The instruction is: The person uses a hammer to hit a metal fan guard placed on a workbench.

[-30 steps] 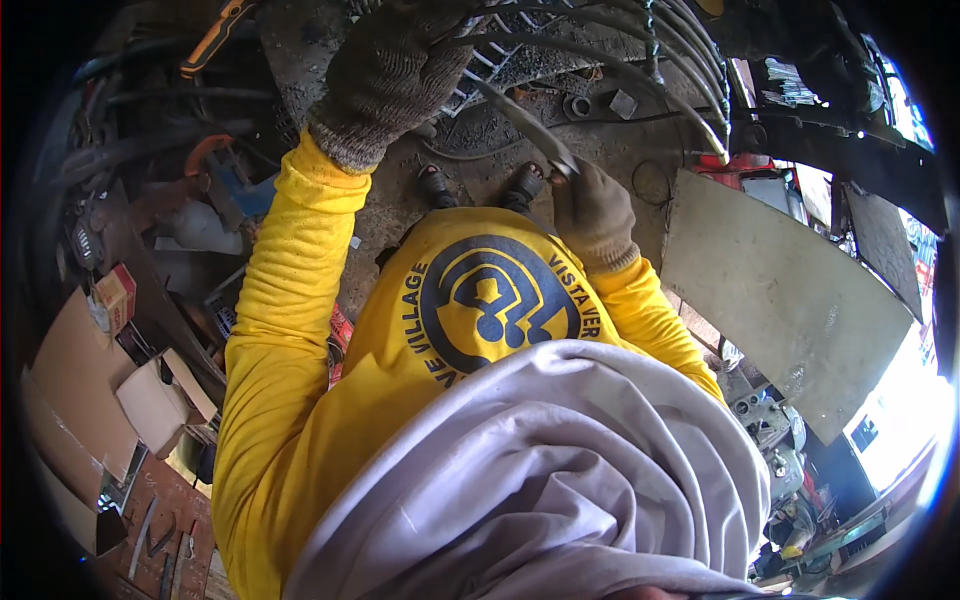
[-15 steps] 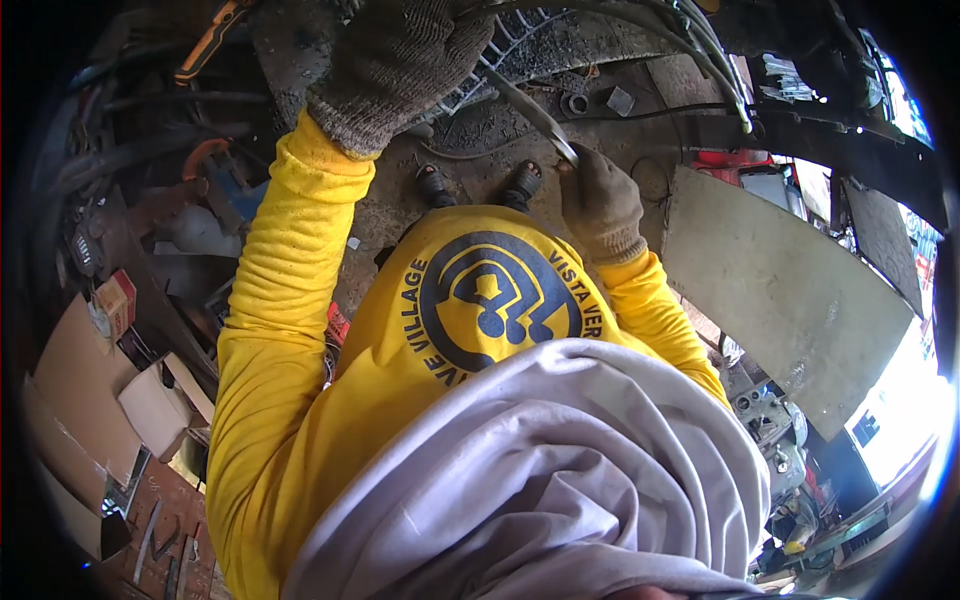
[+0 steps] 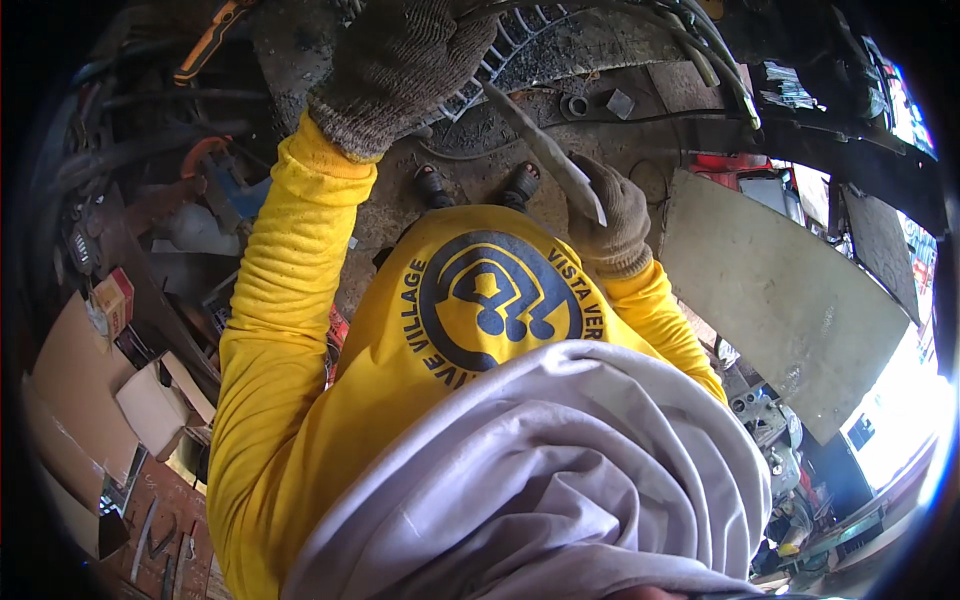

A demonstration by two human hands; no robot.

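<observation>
My left hand, in a grey-brown knit glove, is at the top with its fingers curled. What lies inside its grip is hidden. Right beside it runs a ladder-like metal grating with thin rungs. In a similar glove, my right hand is closed round a flat grey metal strip. The strip slants from near the grating down to the right, its pointed lower end lying by my right palm.
An orange-and-black tool lies at the upper left. Bent rods or cables arch across the top. On the right leans a large pale sheet panel. Cardboard boxes stand at the left. A small metal ring lies on the floor.
The metal strip has come down toward me, and more of its lower end now shows past my right hand. My right hand has shifted slightly nearer; my left has barely moved.
</observation>
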